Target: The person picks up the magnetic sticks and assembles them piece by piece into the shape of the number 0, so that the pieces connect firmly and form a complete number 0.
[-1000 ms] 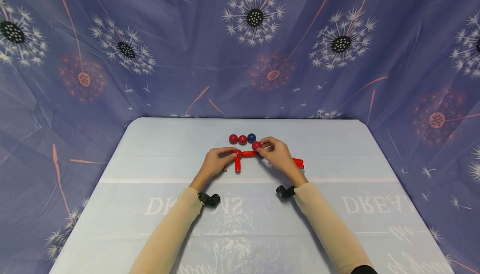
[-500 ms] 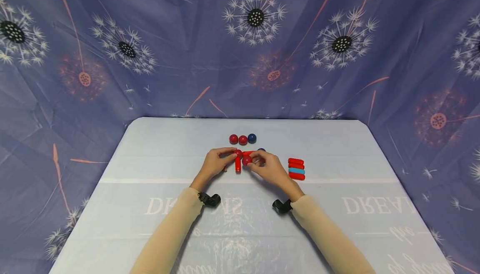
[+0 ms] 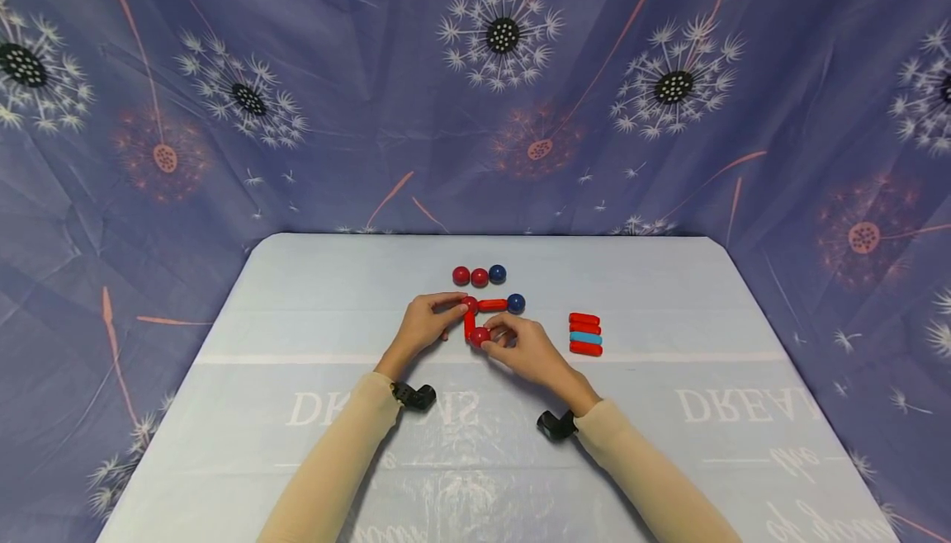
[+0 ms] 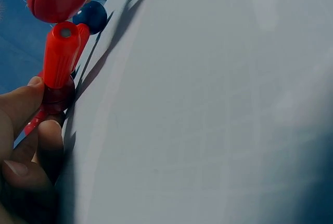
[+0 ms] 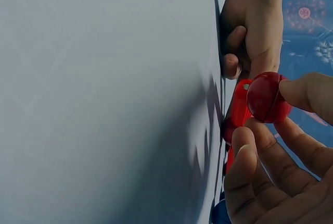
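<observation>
Your R hand has the held red ball clamped b/w thumb and fingers, just beside the free end of the near red rod; your L hand has thumb and fingers pinched on the corner red ball, where that rod and the side red rod meet, w/ the blue ball at the latter's far end. Held ball's prob. light, hard and stiff; its gloss suggests a slick skin, so it could roll out of a loose pinch. Best hold: opp. sides of its middle, fingertips clear of the face toward the rod. Rods look like rigid plastic, prob. not fragile, but joints may swivel or pop apart if shoved sideways, so brace at the corner, not mid-rod. View-wise: only the head cam gets the row of three balls and the rod stack on the worktop. Wrist cams add what it can't: a pale dot in the rod's end, maybe a magnet, & a seam round the ball. R wrist cam shows your pinch best; L barely catches it. Can't tell for sure if ball & rod touch.
</observation>
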{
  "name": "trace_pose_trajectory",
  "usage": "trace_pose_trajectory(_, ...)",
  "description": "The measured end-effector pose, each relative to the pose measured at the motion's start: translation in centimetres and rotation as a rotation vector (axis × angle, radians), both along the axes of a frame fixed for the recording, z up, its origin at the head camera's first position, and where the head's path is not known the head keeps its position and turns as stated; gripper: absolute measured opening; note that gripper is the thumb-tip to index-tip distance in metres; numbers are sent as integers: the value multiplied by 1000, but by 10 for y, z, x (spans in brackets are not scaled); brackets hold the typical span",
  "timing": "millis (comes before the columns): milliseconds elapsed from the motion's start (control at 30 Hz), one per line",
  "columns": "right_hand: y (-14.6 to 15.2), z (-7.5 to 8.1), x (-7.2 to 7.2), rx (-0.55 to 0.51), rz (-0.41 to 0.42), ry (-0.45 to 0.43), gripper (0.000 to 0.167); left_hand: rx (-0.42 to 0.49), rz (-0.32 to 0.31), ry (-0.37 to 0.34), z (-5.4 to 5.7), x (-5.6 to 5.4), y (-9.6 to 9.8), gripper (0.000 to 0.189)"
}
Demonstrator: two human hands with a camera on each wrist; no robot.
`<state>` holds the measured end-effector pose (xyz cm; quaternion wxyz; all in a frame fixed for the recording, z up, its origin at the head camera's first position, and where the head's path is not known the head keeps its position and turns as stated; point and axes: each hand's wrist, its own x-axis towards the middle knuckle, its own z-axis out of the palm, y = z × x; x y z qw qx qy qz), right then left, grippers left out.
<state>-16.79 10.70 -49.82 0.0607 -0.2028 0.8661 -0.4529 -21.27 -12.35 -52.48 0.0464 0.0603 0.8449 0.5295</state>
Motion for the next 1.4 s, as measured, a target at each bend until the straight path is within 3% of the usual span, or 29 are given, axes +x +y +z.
trace_pose_trajectory(533, -9, -9, -1, 58, 89, -26, 20, 33, 12, 13, -1, 1, -2, 34)
trace_pose_trajectory(900, -15, -11, -6, 55, 89, -21, 19, 30, 23, 24, -3, -2, 3, 34)
trace_pose_trajectory(1133, -16, -13, -11, 37, 67, -17, 20, 4, -26, 48, -2, -2, -1, 41)
trace_pose_trajectory(1400, -17, -13, -13, 25, 51, -16, 22, 99, -147, 23, 1, 4, -10, 52)
